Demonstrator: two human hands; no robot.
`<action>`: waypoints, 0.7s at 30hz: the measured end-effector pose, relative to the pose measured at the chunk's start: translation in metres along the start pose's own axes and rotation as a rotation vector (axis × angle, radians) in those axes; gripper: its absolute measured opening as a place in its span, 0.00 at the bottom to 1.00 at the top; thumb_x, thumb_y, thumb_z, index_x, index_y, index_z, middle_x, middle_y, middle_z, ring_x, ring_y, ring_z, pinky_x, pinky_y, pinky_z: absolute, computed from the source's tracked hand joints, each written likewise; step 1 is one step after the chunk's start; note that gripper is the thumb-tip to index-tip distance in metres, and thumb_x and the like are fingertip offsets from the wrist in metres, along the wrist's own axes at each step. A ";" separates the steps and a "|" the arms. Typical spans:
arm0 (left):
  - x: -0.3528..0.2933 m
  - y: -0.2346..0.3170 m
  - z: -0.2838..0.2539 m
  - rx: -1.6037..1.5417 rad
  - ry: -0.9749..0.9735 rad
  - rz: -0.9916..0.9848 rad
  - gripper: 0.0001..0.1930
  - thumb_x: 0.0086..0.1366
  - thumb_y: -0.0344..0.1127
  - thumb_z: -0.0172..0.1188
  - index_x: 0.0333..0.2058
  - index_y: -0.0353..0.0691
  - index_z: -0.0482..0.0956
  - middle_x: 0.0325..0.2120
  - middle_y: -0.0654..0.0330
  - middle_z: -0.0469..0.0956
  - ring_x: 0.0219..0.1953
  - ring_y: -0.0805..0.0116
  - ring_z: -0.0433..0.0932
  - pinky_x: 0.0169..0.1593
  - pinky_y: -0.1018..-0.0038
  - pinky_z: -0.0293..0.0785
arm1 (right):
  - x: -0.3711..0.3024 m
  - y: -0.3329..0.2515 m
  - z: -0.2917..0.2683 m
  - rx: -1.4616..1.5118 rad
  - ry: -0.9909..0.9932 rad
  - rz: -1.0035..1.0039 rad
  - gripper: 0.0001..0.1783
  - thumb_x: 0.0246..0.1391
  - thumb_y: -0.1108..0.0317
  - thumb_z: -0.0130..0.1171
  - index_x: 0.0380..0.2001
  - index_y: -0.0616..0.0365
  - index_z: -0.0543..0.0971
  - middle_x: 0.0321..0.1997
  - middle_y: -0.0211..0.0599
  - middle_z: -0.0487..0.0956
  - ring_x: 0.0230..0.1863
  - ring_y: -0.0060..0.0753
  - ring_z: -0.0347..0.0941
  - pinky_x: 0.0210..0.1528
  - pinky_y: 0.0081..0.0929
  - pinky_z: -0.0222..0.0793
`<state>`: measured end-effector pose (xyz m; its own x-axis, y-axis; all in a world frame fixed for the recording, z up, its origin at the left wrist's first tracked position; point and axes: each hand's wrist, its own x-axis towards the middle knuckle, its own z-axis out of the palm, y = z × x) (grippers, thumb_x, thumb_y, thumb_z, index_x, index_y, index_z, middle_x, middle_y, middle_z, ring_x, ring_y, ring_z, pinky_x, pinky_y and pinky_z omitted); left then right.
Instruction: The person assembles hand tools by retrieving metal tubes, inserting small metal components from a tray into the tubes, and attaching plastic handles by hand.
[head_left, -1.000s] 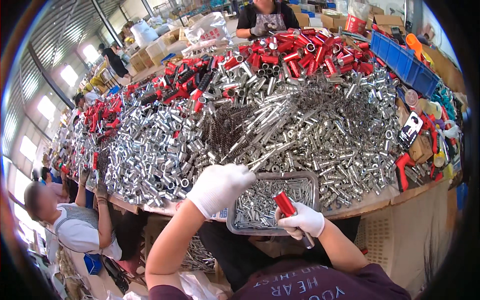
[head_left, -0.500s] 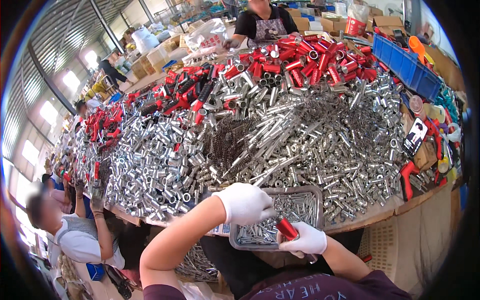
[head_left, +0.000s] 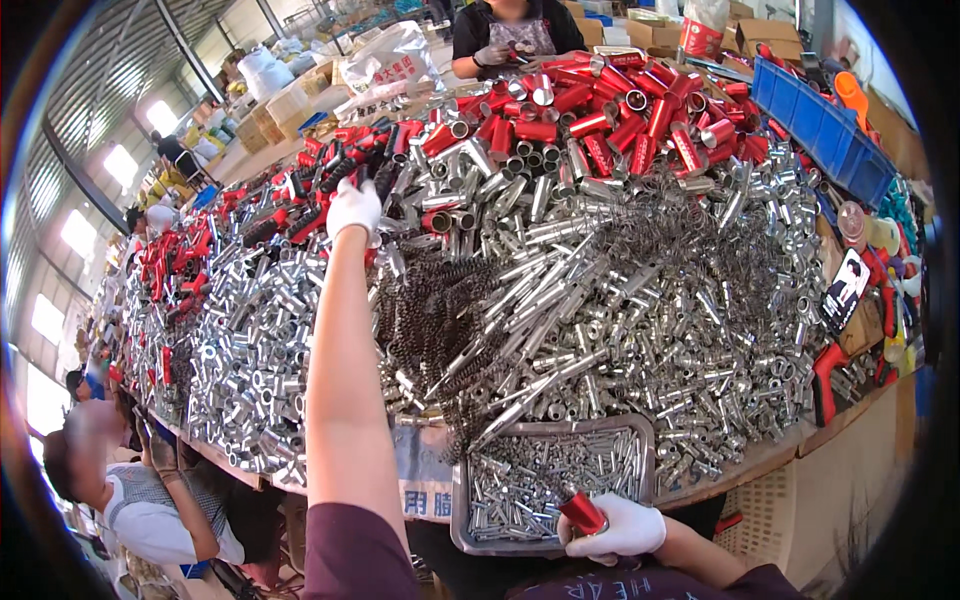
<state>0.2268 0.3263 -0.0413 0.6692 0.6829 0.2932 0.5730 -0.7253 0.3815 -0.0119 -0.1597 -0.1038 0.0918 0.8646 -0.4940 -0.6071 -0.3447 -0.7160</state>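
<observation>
My left hand (head_left: 355, 212), in a white glove, is stretched out over the far-left heap of red and black handles (head_left: 385, 165). Its fingers are bent round one handle there, largely hidden by the glove. Close to my body, my right hand (head_left: 622, 527), also gloved, grips a shiny red tube (head_left: 584, 513) that tilts up and to the left. Below that tube sits a grey tray (head_left: 648, 455) filled with small silver pins and rods (head_left: 540, 480).
Loose silver fittings (head_left: 250, 350), dark springs (head_left: 430, 325), long metal rods (head_left: 540, 290) and red tubes (head_left: 600, 125) cover the table. A blue bin (head_left: 820, 130) stands far right. One person (head_left: 510, 45) works opposite, another (head_left: 150, 500) at left.
My left hand has gone from above the tray to the far-left handles. The right hand still holds the red tube, slightly lower in view. The person opposite has brought both hands together.
</observation>
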 end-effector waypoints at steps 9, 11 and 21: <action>-0.017 -0.012 0.024 -0.162 0.024 0.233 0.30 0.59 0.47 0.64 0.57 0.44 0.67 0.44 0.43 0.79 0.47 0.44 0.79 0.51 0.57 0.74 | -0.001 0.005 -0.005 0.014 -0.005 0.014 0.12 0.55 0.66 0.65 0.38 0.59 0.75 0.19 0.26 0.72 0.15 0.15 0.66 0.17 0.17 0.58; -0.060 0.016 -0.003 -0.215 0.248 0.437 0.27 0.64 0.41 0.62 0.59 0.46 0.64 0.48 0.44 0.77 0.47 0.42 0.79 0.49 0.56 0.74 | -0.001 0.012 -0.010 0.056 -0.014 -0.048 0.12 0.55 0.65 0.64 0.38 0.59 0.75 0.19 0.27 0.72 0.14 0.17 0.66 0.17 0.19 0.58; -0.317 0.083 -0.140 -0.753 -0.311 0.535 0.30 0.68 0.30 0.54 0.65 0.30 0.56 0.51 0.44 0.74 0.48 0.56 0.77 0.54 0.68 0.71 | -0.018 0.010 0.009 0.012 0.199 -0.202 0.09 0.53 0.72 0.64 0.36 0.61 0.75 0.17 0.27 0.70 0.13 0.17 0.64 0.16 0.19 0.59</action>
<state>-0.0039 0.0619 0.0200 0.9102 0.1469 0.3873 -0.2232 -0.6138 0.7573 -0.0262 -0.1753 -0.0979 0.3640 0.8262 -0.4300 -0.5701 -0.1675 -0.8044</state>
